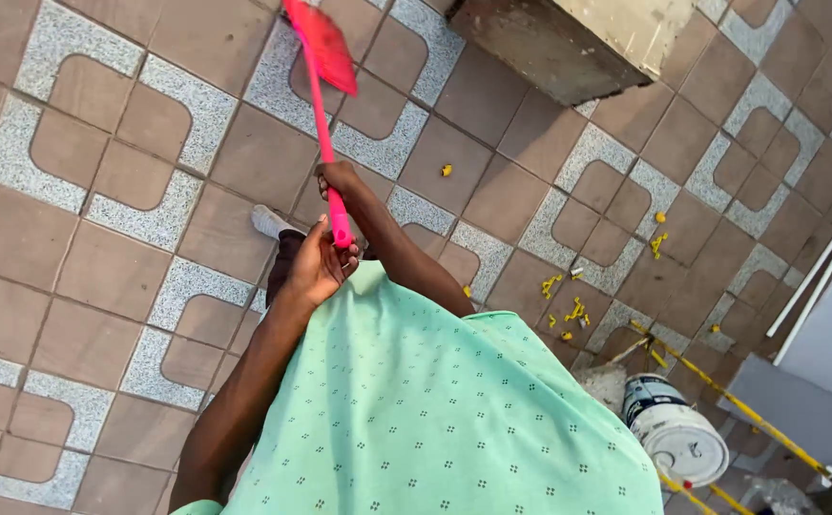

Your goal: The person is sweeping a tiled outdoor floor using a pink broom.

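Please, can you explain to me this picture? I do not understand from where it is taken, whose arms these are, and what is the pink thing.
The one picture comes from a camera worn on a person's head, looking down at their own body, in a green shirt. Both hands grip a pink broom by its handle: the left hand lower, the right hand higher. Its head reaches out over the tiled floor. Yellow scraps lie scattered at right, near a white bucket.

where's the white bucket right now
In the head view the white bucket sits at the lower right on the tiled floor, beside the yellow strip, right of the person's green shirt.
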